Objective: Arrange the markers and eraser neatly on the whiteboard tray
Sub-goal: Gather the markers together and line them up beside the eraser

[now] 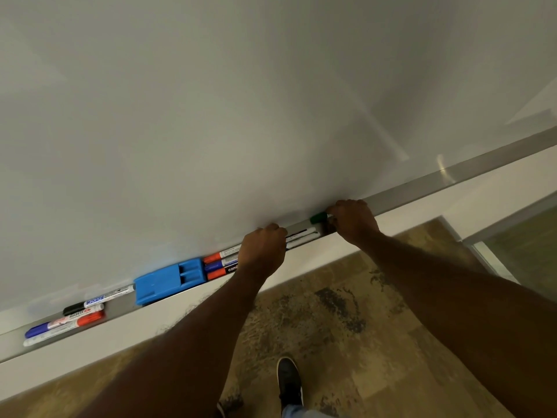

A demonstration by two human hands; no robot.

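Observation:
A grey whiteboard tray (120,306) runs under the whiteboard. A blue eraser (168,280) lies in it at centre left. To the eraser's right, three markers (220,265) with orange and blue caps lie side by side, and my left hand (263,250) rests curled over their right ends. Further right, white marker barrels (303,236) lie in the tray. My right hand (352,220) pinches a green-capped marker (318,218) at the tray's right end. At the far left lies a group of several markers (66,321) with black, blue and red caps.
The whiteboard (211,116) fills the upper view, with a grey frame strip (452,176) along its lower right edge. Below are a white wall band, a patterned brown floor (331,312) and my dark shoe (287,378). A glass panel (527,245) stands at the right.

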